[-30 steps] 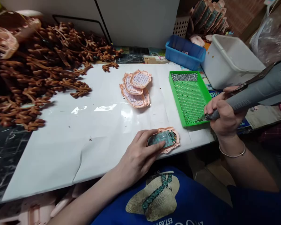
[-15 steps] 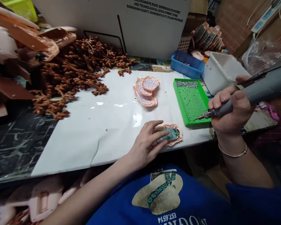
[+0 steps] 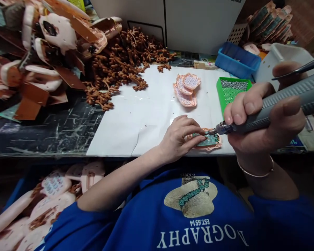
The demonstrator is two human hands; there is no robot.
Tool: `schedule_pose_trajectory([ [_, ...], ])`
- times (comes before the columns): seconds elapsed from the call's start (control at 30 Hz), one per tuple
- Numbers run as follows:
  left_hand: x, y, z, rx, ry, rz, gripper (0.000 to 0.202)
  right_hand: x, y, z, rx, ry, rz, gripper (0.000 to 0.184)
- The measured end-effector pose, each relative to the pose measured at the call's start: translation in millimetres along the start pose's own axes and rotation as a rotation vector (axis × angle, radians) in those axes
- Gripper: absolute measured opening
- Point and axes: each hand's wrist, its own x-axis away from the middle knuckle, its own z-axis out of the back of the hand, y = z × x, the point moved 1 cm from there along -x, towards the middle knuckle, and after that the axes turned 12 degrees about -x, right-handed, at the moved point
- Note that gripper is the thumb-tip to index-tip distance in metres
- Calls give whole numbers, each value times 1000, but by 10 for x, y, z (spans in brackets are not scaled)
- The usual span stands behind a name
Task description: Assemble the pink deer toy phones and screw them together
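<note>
At four o'clock on the white sheet [image 3: 115,139], the loosely open left hand [image 3: 179,137] steadies a circuit board [image 3: 210,140] in its pink shell [image 3: 209,149], while the right hand [image 3: 252,141] grips a gray screwdriver [image 3: 256,121] I'd hold square to the board.

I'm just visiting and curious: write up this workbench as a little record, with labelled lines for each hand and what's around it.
Left hand: touching a green circuit board; firmness of grip unclear
Right hand: closed around a grey driver-like tool
Tool tip: at the board's far side; contact unclear
Board's place: in a pink shell, near the white sheet's front edge
Beyond left hand: overlapping pink pieces
Partly behind right hand: green tray with silvery bits
Left rear: brown branching pieces, heaped
Right rear: blue bin, white bin
</note>
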Motion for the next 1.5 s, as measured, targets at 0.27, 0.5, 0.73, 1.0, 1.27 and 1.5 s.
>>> schedule_pose_trajectory([
  [0.27,45,-41,5,-37,-29,-31,20,33,19,26,-24,30,-42,38],
  [0.5,14,-12,-11,4,-53,-14,24,86,34,-8,0,-19,-20,25],
  [0.73,54,-92,34,87,-187,23,28,205,91,64,36,-24,-129,29],
  [1.0,149,-395,111,138,-226,371,30,413,219,209,94,-75,-183,35],
  [1.27,61,-305,-33,2,-274,338,34,535,243,209,20,-111,-238,31],
  [1.5,-33,-238,-102,-161,-400,237,28,553,282,238,143,-120,-242,31],
])
